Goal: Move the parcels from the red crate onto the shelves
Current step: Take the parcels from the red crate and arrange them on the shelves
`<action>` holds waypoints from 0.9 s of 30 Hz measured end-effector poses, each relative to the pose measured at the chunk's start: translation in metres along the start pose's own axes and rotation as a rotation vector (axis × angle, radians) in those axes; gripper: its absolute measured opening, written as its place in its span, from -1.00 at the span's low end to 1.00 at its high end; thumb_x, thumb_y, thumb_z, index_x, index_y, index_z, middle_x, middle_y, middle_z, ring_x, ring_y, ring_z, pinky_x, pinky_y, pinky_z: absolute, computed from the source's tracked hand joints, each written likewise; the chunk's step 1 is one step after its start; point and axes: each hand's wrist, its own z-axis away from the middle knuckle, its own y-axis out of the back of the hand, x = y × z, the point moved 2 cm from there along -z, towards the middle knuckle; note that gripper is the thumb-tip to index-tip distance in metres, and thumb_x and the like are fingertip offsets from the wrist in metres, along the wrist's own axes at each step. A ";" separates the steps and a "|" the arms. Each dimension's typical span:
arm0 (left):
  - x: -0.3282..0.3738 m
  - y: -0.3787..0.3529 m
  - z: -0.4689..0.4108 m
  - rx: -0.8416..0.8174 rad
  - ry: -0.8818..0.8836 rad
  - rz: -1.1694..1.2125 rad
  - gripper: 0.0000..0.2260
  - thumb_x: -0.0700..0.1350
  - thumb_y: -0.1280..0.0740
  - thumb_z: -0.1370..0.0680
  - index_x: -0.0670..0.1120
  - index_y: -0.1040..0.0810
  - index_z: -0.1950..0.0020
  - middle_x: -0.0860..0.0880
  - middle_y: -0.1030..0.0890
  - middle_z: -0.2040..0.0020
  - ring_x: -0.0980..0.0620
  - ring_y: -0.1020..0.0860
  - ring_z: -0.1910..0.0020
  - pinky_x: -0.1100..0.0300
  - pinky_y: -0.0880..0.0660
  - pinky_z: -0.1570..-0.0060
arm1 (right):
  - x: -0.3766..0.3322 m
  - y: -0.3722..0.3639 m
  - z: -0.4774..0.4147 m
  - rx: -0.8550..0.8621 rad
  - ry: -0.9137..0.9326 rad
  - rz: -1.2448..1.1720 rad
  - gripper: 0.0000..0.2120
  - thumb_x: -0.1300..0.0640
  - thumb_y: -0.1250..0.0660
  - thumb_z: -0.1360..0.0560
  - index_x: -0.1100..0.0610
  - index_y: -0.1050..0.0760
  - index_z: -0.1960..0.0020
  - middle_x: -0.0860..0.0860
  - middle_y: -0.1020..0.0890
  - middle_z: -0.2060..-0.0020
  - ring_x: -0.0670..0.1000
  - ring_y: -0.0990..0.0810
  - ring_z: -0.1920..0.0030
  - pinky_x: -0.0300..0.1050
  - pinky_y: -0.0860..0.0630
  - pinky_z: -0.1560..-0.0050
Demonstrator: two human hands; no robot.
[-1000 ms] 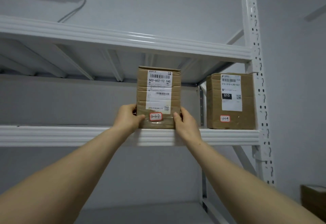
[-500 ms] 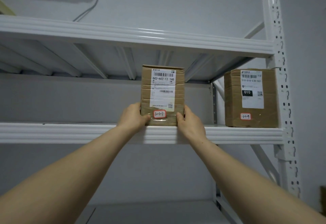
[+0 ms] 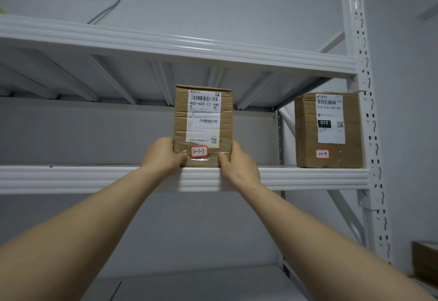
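A brown cardboard parcel [image 3: 203, 120] with a white shipping label and a red-edged sticker marked 3-1-7 stands upright on the white shelf [image 3: 71, 178], at its front edge. My left hand [image 3: 163, 155] grips its lower left side, thumb across the front face. My right hand [image 3: 238, 165] grips the lower right side the same way. The red crate is out of view.
A second brown parcel [image 3: 328, 130] with a white label stands at the right end of the same shelf, beside the perforated white upright [image 3: 365, 111]. Another shelf [image 3: 166, 44] runs above, one lies below [image 3: 201, 284]. A brown box [image 3: 425, 261] shows at the far right edge.
The parcel has stayed upright on the shelf between both hands; the view shifted sideways and back, and my hands sit at the same spots on its lower sides.
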 end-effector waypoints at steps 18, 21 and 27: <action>0.000 -0.001 0.010 -0.011 -0.014 0.032 -0.84 -0.18 -0.35 -0.49 -0.06 -0.62 -0.05 -0.03 -0.66 0.08 -0.09 -0.59 0.03 0.14 -0.48 0.08 | 0.007 0.001 0.002 0.029 0.003 -0.034 -0.66 -0.02 -0.13 -0.61 0.04 -0.29 -0.35 0.06 -0.60 -0.14 0.22 -0.51 -0.17 0.03 -0.45 -0.11; 0.000 -0.004 0.011 0.007 -0.003 0.035 -0.86 -0.13 -0.38 -0.49 -0.10 -0.66 0.00 -0.07 -0.68 0.10 -0.10 -0.61 0.04 0.04 -0.53 0.01 | 0.011 0.005 0.003 0.048 0.007 -0.030 -0.65 -0.01 -0.12 -0.61 0.05 -0.29 -0.36 0.07 -0.60 -0.15 0.22 -0.51 -0.18 0.03 -0.42 -0.16; 0.009 -0.011 0.014 0.022 -0.013 0.024 -0.85 -0.07 -0.40 -0.46 -0.11 -0.67 0.04 -0.06 -0.68 0.13 -0.09 -0.61 0.06 -0.02 -0.54 -0.01 | 0.019 0.014 0.007 0.063 -0.008 -0.037 -0.67 0.02 -0.11 -0.61 0.07 -0.30 -0.35 0.08 -0.59 -0.18 0.23 -0.49 -0.19 0.02 -0.37 -0.20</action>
